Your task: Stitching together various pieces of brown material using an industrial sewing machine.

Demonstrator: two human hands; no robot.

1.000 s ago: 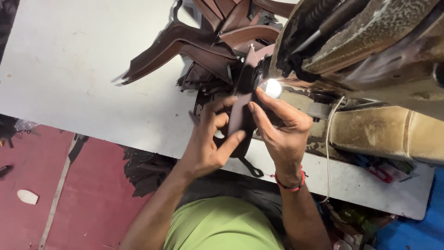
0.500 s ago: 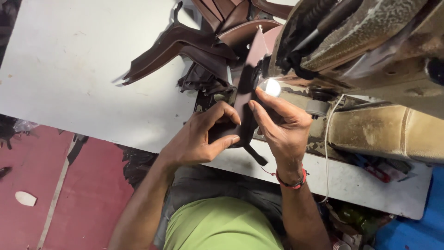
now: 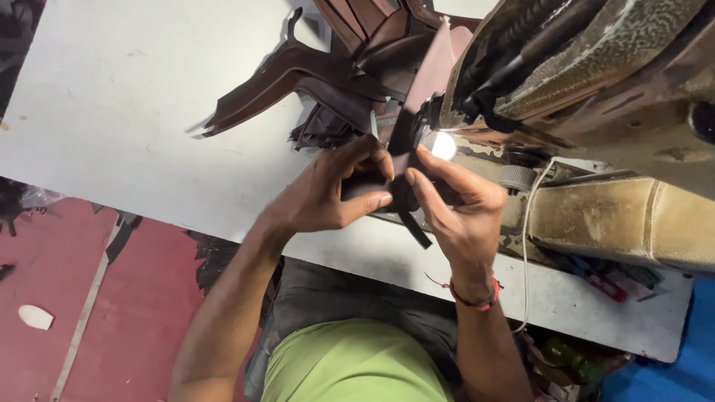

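White bench (image 3: pixel 112 112) carries everything; sewing machine (image 3: pixel 596 82) overhangs its right end, lamp (image 3: pixel 444 145) lit at the needle area so the stitch zone is visible. Pile of brown leather cut pieces (image 3: pixel 328 71) sits at the far edge, just left of the machine, within reach. Dark leather strip (image 3: pixel 406 171) runs from the machine head down toward the near edge, between both hands. Left hand (image 3: pixel 331 193) is closed, pinching the strip's left side. Right hand (image 3: pixel 465 212) grips the right side, fingers curled, keeping it flat and lined up under the head.
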